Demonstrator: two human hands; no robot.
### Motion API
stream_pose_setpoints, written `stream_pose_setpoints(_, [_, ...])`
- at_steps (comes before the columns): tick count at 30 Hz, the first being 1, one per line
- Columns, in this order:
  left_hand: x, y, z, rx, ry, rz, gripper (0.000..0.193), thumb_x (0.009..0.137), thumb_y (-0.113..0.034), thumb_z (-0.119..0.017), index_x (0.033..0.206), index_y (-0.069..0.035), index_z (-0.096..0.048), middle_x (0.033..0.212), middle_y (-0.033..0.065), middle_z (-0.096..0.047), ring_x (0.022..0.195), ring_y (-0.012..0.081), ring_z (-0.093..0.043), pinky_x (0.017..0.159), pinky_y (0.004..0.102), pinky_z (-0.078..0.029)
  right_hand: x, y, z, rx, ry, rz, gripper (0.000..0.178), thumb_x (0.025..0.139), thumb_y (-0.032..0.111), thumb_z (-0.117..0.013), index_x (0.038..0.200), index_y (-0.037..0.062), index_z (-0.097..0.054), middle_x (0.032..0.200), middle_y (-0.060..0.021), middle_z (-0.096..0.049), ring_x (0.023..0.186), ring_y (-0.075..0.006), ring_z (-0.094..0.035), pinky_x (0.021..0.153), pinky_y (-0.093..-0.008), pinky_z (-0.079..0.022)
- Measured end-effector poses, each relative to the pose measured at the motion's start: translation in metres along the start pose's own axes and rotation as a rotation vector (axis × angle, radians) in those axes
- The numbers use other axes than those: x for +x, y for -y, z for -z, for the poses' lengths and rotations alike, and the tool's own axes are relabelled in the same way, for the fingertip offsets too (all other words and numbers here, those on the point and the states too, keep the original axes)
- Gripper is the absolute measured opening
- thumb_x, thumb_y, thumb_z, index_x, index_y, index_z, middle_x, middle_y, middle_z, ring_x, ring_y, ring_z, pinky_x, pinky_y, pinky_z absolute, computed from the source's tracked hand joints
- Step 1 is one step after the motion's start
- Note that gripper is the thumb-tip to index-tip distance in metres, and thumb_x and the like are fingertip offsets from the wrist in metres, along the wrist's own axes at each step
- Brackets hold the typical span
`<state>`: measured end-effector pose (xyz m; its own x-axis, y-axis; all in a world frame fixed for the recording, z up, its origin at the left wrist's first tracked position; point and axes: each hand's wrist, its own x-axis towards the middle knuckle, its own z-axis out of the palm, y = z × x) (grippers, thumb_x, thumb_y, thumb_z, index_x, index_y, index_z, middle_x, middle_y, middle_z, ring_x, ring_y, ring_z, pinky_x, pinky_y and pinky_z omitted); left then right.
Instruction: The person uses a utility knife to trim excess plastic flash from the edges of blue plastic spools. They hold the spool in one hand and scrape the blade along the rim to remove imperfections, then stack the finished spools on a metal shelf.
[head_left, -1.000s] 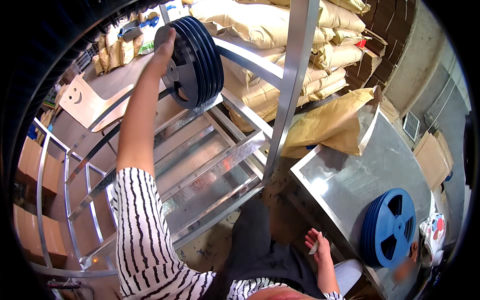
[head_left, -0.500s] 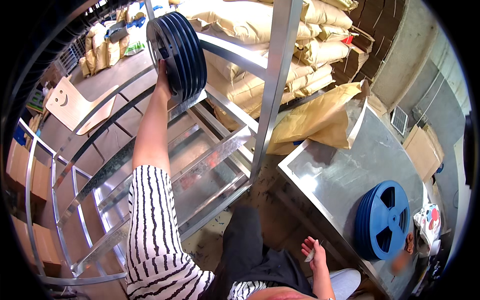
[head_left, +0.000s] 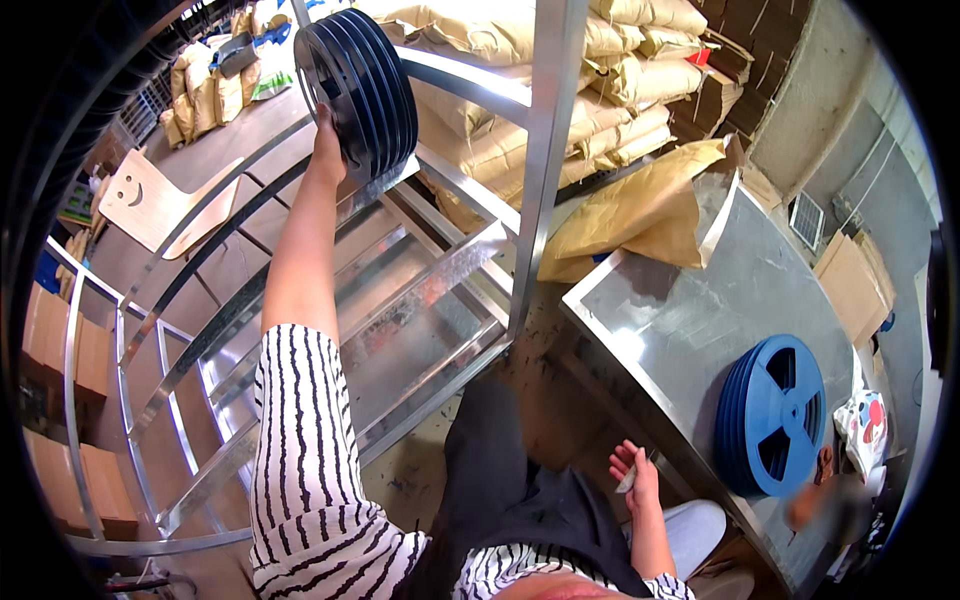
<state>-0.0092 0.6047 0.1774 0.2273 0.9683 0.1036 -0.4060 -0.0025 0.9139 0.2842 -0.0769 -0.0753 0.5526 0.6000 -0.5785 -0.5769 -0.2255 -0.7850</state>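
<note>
My left arm stretches far forward, and my left hand (head_left: 328, 148) grips a stack of dark spoked reels (head_left: 372, 95) standing on edge on the metal rack (head_left: 440, 262). Its fingers reach in at the front reel's hub and are partly hidden. Low and to the right, by the table's side, my right hand (head_left: 643, 478) is half curled, palm up. Between its fingers is a small pale flat piece (head_left: 627, 482), too small to identify. Several blue reels (head_left: 738, 415) stand together on edge on the metal table (head_left: 690, 300).
A yellow-brown paper sack (head_left: 630, 215) lies over the table's far corner. Filled sacks (head_left: 610, 115) are piled behind the rack. A metal upright (head_left: 545, 150) rises between rack and table. A wooden chair (head_left: 150, 205) and cardboard boxes (head_left: 65, 340) are at left.
The view has shifted slightly, moving the table and blue reels up in the picture. My left hand stays at the dark reels; my right hand still holds the pale piece.
</note>
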Motion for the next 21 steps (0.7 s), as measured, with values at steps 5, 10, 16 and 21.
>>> stream_pose_setpoints(5, [-0.072,-0.014,-0.077,0.197,-0.247,0.007,0.09,0.09,-0.071,-0.032,0.152,-0.009,-0.012,0.158,0.0123,-0.013,0.144,0.0269,-0.016,0.116,0.0455,-0.015,-0.03,0.008,0.0,0.032,-0.059,0.082,0.047,0.097,0.041,-0.052,0.126,0.005,-0.057,0.111,-0.0087,-0.064,0.09,-0.0173,-0.065,0.073,-0.0299,-0.054])
stream_pose_setpoints(10, [-0.128,-0.008,-0.057,0.35,-0.249,-0.192,0.071,0.097,-0.055,-0.032,0.148,-0.007,-0.024,0.152,0.0133,-0.027,0.14,0.0302,-0.025,0.116,0.0491,-0.015,-0.078,0.056,-0.004,-0.116,-0.023,0.254,0.034,0.098,0.029,-0.052,0.118,0.0039,-0.063,0.107,-0.0099,-0.067,0.065,-0.0096,-0.06,0.05,-0.0209,-0.043])
stream_pose_setpoints(16, [-0.324,0.043,-0.23,0.541,0.493,-0.493,0.04,0.101,-0.017,-0.042,0.138,-0.004,-0.041,0.141,0.0111,-0.044,0.131,0.0222,-0.041,0.109,0.0362,-0.029,-0.137,0.111,0.078,0.013,-0.358,0.914,0.016,0.091,0.007,-0.06,0.104,0.0031,-0.068,0.098,-0.0056,-0.068,0.067,-0.0055,-0.053,0.058,-0.02,-0.044])
stream_pose_setpoints(21, [-0.414,0.168,-0.354,0.445,0.996,0.502,0.056,0.099,-0.037,-0.049,0.147,-0.014,-0.033,0.149,0.0146,-0.035,0.14,0.0282,-0.029,0.113,0.044,-0.022,-0.125,0.15,0.226,0.312,-0.9,0.952,0.028,0.099,0.022,-0.051,0.12,0.0049,-0.059,0.108,-0.0064,-0.065,0.084,-0.0097,-0.057,0.065,-0.0217,-0.044])
